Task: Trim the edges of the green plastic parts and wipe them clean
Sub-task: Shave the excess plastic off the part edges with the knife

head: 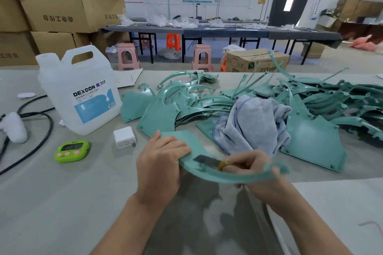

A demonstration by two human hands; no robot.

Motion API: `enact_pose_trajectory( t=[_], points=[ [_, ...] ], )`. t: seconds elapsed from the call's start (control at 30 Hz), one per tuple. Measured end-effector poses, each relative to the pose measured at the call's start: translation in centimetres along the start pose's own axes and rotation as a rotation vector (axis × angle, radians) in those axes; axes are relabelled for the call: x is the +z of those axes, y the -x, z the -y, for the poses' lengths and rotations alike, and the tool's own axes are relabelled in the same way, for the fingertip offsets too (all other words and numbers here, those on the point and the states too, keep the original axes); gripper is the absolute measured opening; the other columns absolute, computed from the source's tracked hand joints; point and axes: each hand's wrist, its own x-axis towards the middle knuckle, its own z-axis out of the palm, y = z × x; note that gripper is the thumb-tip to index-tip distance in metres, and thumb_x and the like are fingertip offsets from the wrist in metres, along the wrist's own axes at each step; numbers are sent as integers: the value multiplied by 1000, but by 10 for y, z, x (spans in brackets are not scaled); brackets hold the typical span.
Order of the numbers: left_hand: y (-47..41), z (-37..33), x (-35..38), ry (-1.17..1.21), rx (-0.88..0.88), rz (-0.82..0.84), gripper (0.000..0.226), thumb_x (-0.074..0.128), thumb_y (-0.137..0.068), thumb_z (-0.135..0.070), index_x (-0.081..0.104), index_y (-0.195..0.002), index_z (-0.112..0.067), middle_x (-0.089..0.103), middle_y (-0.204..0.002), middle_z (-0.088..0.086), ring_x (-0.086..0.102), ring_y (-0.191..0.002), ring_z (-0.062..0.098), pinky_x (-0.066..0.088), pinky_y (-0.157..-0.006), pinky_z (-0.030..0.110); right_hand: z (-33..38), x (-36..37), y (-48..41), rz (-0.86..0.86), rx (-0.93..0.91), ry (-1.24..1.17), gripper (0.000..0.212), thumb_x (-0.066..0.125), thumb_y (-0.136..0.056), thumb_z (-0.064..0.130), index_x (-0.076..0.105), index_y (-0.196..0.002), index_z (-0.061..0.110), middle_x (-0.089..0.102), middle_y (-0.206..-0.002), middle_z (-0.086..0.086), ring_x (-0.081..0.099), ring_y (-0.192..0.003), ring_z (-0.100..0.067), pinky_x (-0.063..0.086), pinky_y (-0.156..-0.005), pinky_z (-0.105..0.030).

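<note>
One green part (215, 177) is in work, held just above the near edge of the table (62, 203), in front of the person. The left hand (161, 163) grips its broad flat end, fingers curled over the top face. The right hand (252, 170) is clenched round the yellowish handle of a knife (205, 160), whose dark blade lies against the inner edge of the part's curved arm. I judge this to be the trimming step on this piece, with wiping yet to come: the grey cloth (252, 124) lies bunched and untouched on the parts just behind the hands.

Many more parts wait beyond. A fanned stack (165, 114) sits left of the cloth, and a loose tangled heap (323, 97) spreads to the right. Whether either group is already trimmed cannot be told from here, as the edges are too small to read. Taken together, a good share of the job seems to remain.

Further left stand a white jug (83, 93) of liquid, a white charger (124, 136), a green timer (71, 151) and a black cable (44, 128).
</note>
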Motion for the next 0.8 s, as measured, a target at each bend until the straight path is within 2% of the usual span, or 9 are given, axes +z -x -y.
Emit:
enact_pose_trajectory(
  t=[0.03,0.1,0.17,0.2,0.27,0.37,0.5,0.7,0.8],
  points=[
    [0,2,0,1,15,-10,31,85,-66,3,83,-84,-22,77,-91,-11,72,-93,15,43,-110,49,2,-2,0,48,11,26,20,73,-88,1,82,-77,16,60,-54,3,44,-46,-4,36,-47,-16],
    [-1,7,1,10,36,-17,30,63,-80,1,83,-86,-21,78,-95,-9,71,-101,19,37,-113,54,5,-7,0,143,8,105,23,74,-88,1,84,-84,21,63,-53,3,47,-44,1,39,-48,-13],
    [-1,11,2,42,28,5,41,43,-86,-9,83,-86,-21,77,-97,-8,69,-105,19,30,-118,50,8,-14,4,214,5,129,22,74,-86,3,84,-84,23,66,-57,-3,54,-49,-4,44,-54,-18],
    [-2,14,2,64,23,17,41,43,-87,-9,83,-86,-20,77,-97,-8,68,-106,20,26,-119,46,8,-17,7,248,1,114,19,74,-84,6,84,-84,22,67,-58,-4,56,-52,-6,46,-55,-20],
    [-3,17,3,106,26,49,30,60,-85,1,83,-86,-20,77,-97,-7,67,-108,21,23,-120,45,10,-18,9,259,2,45,15,73,-81,9,84,-83,19,66,-57,0,53,-51,-6,44,-53,-20],
    [-3,18,5,139,36,84,35,79,-72,12,82,-88,-19,77,-96,-7,66,-111,20,24,-120,49,8,-9,4,136,-1,-42,21,73,-85,-1,84,-80,16,61,-54,4,46,-46,-3,38,-48,-15],
    [-5,21,3,133,18,54,30,73,-77,10,82,-88,-17,77,-97,-4,66,-112,22,24,-120,53,9,-3,4,251,-14,98,20,71,-89,6,84,-86,22,61,-55,8,45,-48,-3,38,-51,-16],
    [-8,33,-7,66,30,8,20,73,-77,5,81,-82,-13,77,-97,3,67,-111,30,21,-119,60,14,-14,10,376,-50,23,24,73,-85,5,84,-85,26,75,-72,9,59,-62,3,45,-62,-11],
    [-9,36,-9,17,40,4,17,65,-84,-13,81,-82,-16,77,-102,4,65,-116,31,19,-119,59,16,-21,12,450,-61,-30,32,69,-91,3,82,-80,30,74,-73,10,60,-65,2,47,-65,-13]
  ],
)
